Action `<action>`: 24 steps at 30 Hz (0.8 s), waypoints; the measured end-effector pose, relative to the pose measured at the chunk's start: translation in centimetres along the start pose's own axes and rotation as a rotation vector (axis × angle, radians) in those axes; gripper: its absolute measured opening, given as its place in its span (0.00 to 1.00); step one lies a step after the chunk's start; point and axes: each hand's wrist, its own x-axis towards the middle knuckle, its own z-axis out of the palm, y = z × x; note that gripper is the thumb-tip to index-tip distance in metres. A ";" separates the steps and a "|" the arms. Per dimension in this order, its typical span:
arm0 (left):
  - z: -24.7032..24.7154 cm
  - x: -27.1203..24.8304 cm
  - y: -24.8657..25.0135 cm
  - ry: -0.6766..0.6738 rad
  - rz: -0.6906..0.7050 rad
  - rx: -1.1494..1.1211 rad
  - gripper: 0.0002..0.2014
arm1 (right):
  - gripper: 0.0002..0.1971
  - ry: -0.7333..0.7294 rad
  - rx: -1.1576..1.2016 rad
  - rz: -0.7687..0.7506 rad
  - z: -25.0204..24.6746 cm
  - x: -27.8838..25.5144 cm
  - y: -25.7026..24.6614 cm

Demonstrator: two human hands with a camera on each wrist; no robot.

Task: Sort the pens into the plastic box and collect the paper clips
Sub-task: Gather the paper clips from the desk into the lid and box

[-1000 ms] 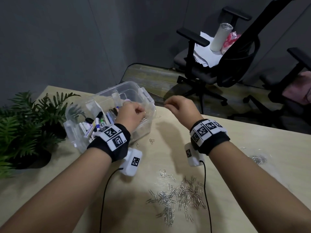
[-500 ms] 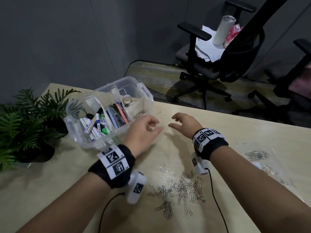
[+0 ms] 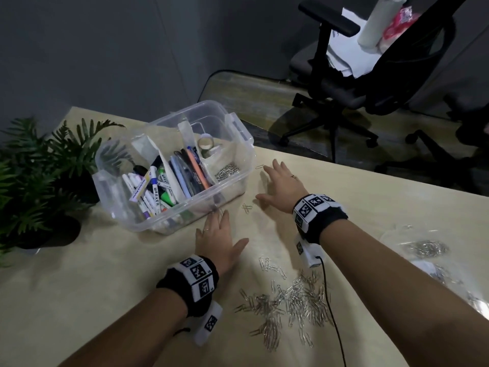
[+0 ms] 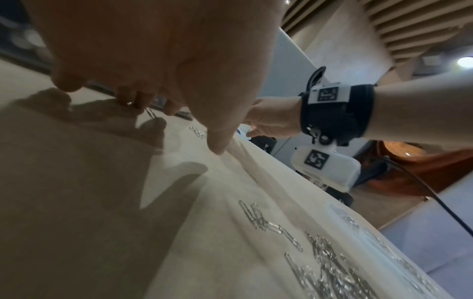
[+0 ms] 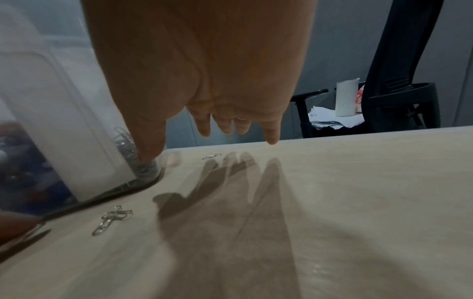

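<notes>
While both hands hover palm-down over the pale wooden table [image 3: 79,287], neither grips anything: the left hand [image 3: 217,243] has its fingers straight and spread, its fingertips [image 4: 143,105] just at a lone paper clip [image 4: 151,113] beside the near wall of the plastic box [image 3: 239,133], and the right hand [image 3: 281,185] is likewise flat with fingers splayed, farther off and to the right. Between the two hands lies a small crossed pair of clips [image 3: 247,208], long axes pointing roughly away from the person; it sits about equally close to either hand. One more single clip [image 3: 259,166] lies crosswise just beyond the right fingertips [image 5: 204,129], so the right hand is plainly nearer that one. The main heap of paper clips [image 3: 288,305] is spread on the table near the person, behind both wrists. Pens and markers [image 3: 164,186] already stand sorted in the box's compartments, with some gathered clips [image 3: 227,171] in its right section. A potted fern [image 3: 39,168] sits at the left; an office chair [image 3: 370,75] stands beyond the table's far edge, against a dark grey wall
</notes>
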 end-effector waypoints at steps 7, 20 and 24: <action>-0.1 0.4 -0.4 0.052 0.067 0.084 0.36 | 0.42 -0.049 -0.061 -0.081 1.2 2.8 -0.1; -0.4 -2.0 -1.3 0.103 0.328 -0.135 0.25 | 0.29 -0.177 0.103 -0.296 2.6 -4.1 -0.3; -0.1 -2.7 -2.0 0.063 0.227 -0.047 0.31 | 0.33 -0.148 0.134 -0.303 3.5 -4.6 -0.8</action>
